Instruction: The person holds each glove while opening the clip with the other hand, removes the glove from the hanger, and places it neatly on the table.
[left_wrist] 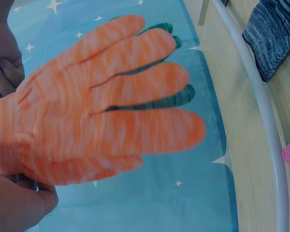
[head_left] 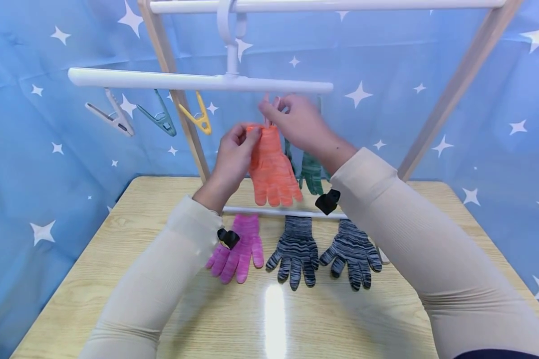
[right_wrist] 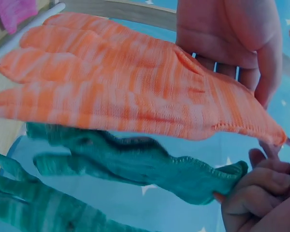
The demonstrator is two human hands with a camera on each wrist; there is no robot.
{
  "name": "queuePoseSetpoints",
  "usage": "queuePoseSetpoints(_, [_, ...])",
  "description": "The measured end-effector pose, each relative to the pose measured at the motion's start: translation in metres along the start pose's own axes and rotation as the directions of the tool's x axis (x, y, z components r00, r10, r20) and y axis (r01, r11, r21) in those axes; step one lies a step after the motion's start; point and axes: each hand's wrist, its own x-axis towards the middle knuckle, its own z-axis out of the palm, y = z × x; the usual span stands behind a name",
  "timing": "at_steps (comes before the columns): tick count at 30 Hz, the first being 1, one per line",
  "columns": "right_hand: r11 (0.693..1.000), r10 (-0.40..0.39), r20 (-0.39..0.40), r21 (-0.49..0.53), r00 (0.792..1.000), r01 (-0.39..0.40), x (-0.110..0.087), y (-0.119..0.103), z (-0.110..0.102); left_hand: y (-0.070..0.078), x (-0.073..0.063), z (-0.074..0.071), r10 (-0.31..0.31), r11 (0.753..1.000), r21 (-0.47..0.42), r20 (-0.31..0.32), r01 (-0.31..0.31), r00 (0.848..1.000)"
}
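An orange knitted glove (head_left: 273, 167) hangs fingers down below the white hanger (head_left: 197, 81). My left hand (head_left: 234, 154) pinches the glove's cuff at its left corner, thumb in front. My right hand (head_left: 303, 122) is at the hanger's right part, where it pinches a pink clothespin (head_left: 267, 118) at the top of the cuff. Fingers hide most of that clothespin. Green gloves (head_left: 312, 172) hang behind the orange one; in the right wrist view they show just below it.
Grey, teal and yellow clothespins (head_left: 199, 119) hang on the hanger's left half. The hanger hooks over a white rail (head_left: 323, 5) on a wooden frame. On the table (head_left: 130, 239) lie a pink glove (head_left: 240, 249) and two dark striped gloves (head_left: 295, 252), by a lower white bar (head_left: 278, 212).
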Motion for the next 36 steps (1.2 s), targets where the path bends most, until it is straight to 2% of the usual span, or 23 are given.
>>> queuePoseSetpoints(6, [0.998, 0.028, -0.004, -0.062, 1.000, -0.028, -0.0005, -0.0059, -0.0006, -0.0028, -0.0008, -0.0009, -0.012, 1.000, 0.023, 0.017, 0.011, 1.000])
queuePoseSetpoints(18, [0.996, 0.060, -0.027, -0.060, 0.998, -0.062, -0.0025, -0.0092, -0.0034, -0.0045, -0.0020, 0.0011, -0.010, 1.000, 0.006, 0.049, 0.010, 0.999])
queuePoseSetpoints(36, [0.997, 0.003, -0.033, -0.078, 0.999, -0.005, -0.0045, -0.0070, -0.0048, -0.0062, -0.0065, -0.0002, -0.004, 0.999, 0.045, 0.065, 0.001, 0.998])
